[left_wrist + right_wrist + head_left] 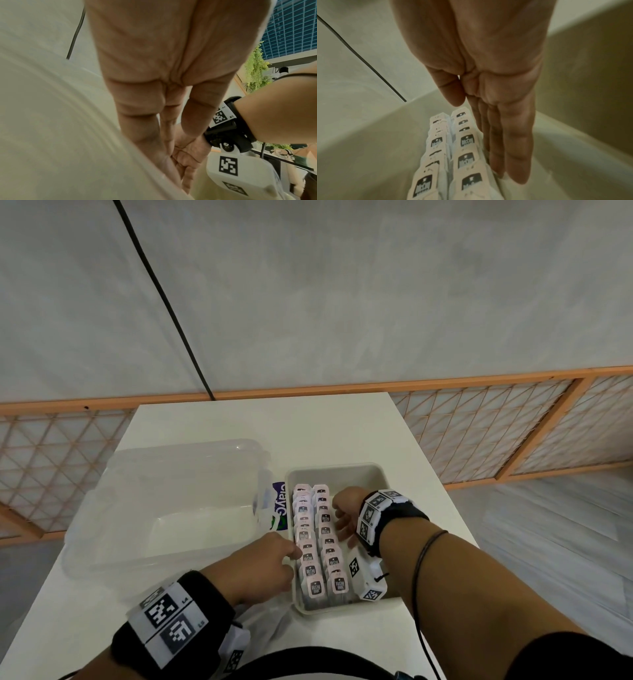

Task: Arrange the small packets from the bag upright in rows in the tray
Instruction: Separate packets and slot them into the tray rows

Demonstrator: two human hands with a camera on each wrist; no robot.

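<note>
A white tray (376,470) on the table holds two rows of small pink packets (323,546) with dark labels, standing upright along its left side. My left hand (295,558) reaches over the tray's left rim, and its straight fingers touch the left row. My right hand (342,525) is inside the tray, its straight fingers (510,155) laid flat against the right side of the right row (467,161). Neither hand holds a packet. The white plastic bag (279,505), printed in blue and green, lies crumpled left of the tray and under my left wrist.
A large clear plastic container (164,508) stands left of the tray. The right part of the tray floor (565,148) is bare. The white table (308,426) ends near a wooden lattice rail (479,422). A black cable (164,299) runs down the wall.
</note>
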